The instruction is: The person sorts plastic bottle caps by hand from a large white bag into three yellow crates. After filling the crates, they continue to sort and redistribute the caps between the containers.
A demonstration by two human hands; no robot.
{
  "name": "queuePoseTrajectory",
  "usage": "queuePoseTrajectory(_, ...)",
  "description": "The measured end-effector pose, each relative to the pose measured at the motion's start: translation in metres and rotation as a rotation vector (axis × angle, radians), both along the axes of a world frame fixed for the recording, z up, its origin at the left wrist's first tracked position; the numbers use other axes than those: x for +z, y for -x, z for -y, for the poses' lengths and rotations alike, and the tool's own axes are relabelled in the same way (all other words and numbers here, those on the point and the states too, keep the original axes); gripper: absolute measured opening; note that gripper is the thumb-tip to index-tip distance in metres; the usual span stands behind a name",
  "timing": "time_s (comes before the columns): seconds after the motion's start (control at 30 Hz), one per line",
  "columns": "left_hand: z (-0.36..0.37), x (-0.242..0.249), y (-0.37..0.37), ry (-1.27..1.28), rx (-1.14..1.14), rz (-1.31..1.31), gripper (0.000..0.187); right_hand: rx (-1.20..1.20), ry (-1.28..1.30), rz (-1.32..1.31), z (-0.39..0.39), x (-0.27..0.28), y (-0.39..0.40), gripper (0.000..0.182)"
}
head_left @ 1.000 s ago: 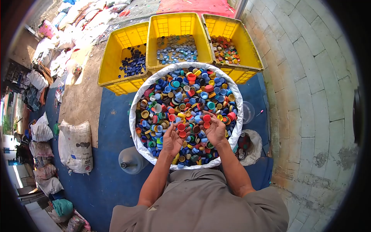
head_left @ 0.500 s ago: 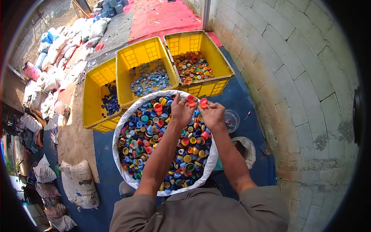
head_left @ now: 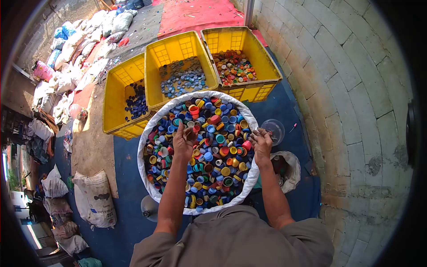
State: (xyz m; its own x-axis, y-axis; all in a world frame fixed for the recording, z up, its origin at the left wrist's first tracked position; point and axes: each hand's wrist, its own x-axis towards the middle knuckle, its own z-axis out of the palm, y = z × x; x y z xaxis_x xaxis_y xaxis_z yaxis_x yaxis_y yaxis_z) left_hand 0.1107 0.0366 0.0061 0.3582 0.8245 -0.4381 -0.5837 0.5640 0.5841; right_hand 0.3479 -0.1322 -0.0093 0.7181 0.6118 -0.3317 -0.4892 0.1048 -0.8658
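A big white sack point(head_left: 142, 149) stands open before me, full of mixed coloured bottle caps point(head_left: 213, 147). My left hand point(head_left: 183, 142) lies palm-down on the caps left of the middle, its fingertips bent onto a red cap point(head_left: 195, 129); whether it grips the cap is unclear. My right hand point(head_left: 262, 141) is at the sack's right rim with its fingers curled, and what is inside them is hidden. Beyond the sack are three yellow crates: dark blue caps in the left crate point(head_left: 116, 95), pale blue and grey caps in the middle crate point(head_left: 175, 46), red and orange caps in the right crate point(head_left: 262, 60).
A clear plastic tub point(head_left: 273, 129) and a small open bag point(head_left: 291, 171) sit just right of the sack. A paved brick surface point(head_left: 356, 111) fills the right side. A printed sack point(head_left: 95, 196) and a clear jug point(head_left: 149, 207) lie on the blue mat point(head_left: 126, 169) at left.
Both hands held red caps at the sack's far rim by the right crate. They have drawn back apart, the left onto the pile, the right to the rim, and those red caps are gone.
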Motion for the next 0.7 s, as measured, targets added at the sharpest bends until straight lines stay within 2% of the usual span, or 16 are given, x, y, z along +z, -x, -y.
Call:
queuePoseTrajectory(0.1, 0.045, -0.020, 0.049, 0.098, 0.093, -0.194, 0.017, -0.006, 0.247, 0.496, 0.024, -0.028, 0.051, 0.026)
queuePoseTrajectory(0.2, 0.082, -0.049, 0.089, 0.053, 0.094, -0.167, 0.003, 0.115, 0.516, 0.734, 0.032, -0.021, 0.088, 0.026)
queuePoseTrajectory(0.23, 0.094, -0.057, 0.099, 0.052, 0.097, -0.159, 0.005, 0.148, 0.552, 0.802, 0.030, -0.025, 0.093, 0.025)
queuePoseTrajectory(0.3, 0.108, -0.056, 0.109, 0.055, 0.115, -0.141, 0.013, 0.203, 0.595, 0.840, 0.023, -0.032, 0.100, 0.030)
queuePoseTrajectory(0.37, 0.127, -0.025, 0.105, 0.063, 0.136, -0.119, 0.019, 0.202, 0.532, 1.008, 0.010, -0.038, 0.100, 0.040)
queuePoseTrajectory(0.4, 0.132, -0.029, 0.109, 0.064, 0.126, -0.145, 0.025, 0.199, 0.498, 1.090, 0.002, -0.038, 0.099, 0.045)
queuePoseTrajectory(0.5, 0.142, -0.034, 0.115, 0.055, 0.036, -0.213, 0.023, 0.217, 0.460, 1.206, -0.022, -0.032, 0.098, 0.063)
queuePoseTrajectory(0.53, 0.145, -0.034, 0.116, 0.039, 0.015, -0.219, 0.021, 0.254, 0.492, 1.192, -0.029, -0.038, 0.095, 0.075)
queuePoseTrajectory(0.63, 0.149, -0.033, 0.118, -0.026, -0.040, -0.270, 0.019, 0.269, 0.543, 1.264, -0.042, -0.038, 0.098, 0.079)
queuePoseTrajectory(0.7, 0.149, -0.031, 0.118, -0.046, -0.046, -0.298, 0.018, 0.287, 0.556, 1.224, -0.047, -0.041, 0.098, 0.079)
